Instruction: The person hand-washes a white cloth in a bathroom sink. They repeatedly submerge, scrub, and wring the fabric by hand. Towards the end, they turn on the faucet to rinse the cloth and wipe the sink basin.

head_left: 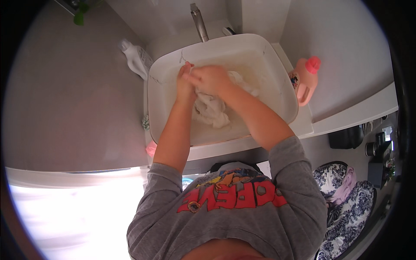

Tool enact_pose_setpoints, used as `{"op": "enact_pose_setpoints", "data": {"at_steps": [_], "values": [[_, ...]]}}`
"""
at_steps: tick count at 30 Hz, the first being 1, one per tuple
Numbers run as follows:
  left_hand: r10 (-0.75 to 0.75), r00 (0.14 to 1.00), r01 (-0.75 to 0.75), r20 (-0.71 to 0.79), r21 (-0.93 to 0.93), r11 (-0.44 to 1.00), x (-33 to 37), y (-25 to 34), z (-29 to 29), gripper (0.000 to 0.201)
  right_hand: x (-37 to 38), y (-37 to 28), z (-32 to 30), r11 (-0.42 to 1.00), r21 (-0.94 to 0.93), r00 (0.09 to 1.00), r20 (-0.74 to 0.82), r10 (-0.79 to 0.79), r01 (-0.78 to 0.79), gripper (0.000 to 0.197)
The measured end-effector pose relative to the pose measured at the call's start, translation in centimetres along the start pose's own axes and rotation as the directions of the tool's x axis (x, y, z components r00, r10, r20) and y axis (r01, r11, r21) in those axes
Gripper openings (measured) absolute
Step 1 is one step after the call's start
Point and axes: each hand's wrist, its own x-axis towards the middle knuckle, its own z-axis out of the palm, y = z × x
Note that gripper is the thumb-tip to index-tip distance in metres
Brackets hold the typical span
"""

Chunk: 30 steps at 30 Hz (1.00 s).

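Note:
My left hand [186, 84] and my right hand [210, 79] are pressed together over a white wash basin [164, 108]. Both are closed on a wet white cloth [211, 112], which hangs bunched below them into cloudy water. Part of the cloth shows beyond my right wrist. The stretch between my palms is hidden, and my right hand is slightly blurred. Its kind of garment or towel cannot be made out from the crumpled folds.
A metal faucet [199, 24] rises behind the basin. On the left stands a white bottle [135, 60]; on the right, a pink jug with a handle [307, 80]. Walls close in on both sides. Patterned cushions [351, 212] lie at lower right.

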Motion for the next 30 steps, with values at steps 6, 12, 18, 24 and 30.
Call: {"op": "enact_pose_setpoints", "data": {"at_steps": [6,12,18,24,30], "values": [[-0.161,0.981,0.168,0.112,-0.052,0.984,-1.5,1.0,1.5,0.039,1.8,2.0,0.3,0.983,0.029,0.957,-0.224,0.183,-0.181,0.043],[-0.16,0.987,0.161,0.022,-0.051,0.986,-1.6,0.4,1.0,0.042,-0.1,-1.2,1.2,1.0,-0.023,0.985,-0.172,0.011,-0.016,0.038],[-0.219,0.966,0.239,0.138,-0.146,0.96,-1.7,1.0,1.2,0.035,1.6,0.6,0.1,0.979,-0.001,0.968,-0.146,0.204,-0.206,0.037],[-0.247,0.969,0.245,-0.016,-0.09,0.965,-1.2,0.7,0.7,0.036,-0.3,-1.1,1.5,0.999,0.028,0.994,-0.112,-0.014,0.017,0.038],[-0.218,0.968,0.237,0.121,-0.17,0.957,-1.2,0.7,0.8,0.037,1.7,1.9,0.4,0.972,-0.097,0.971,-0.13,0.2,-0.214,0.034]]}}
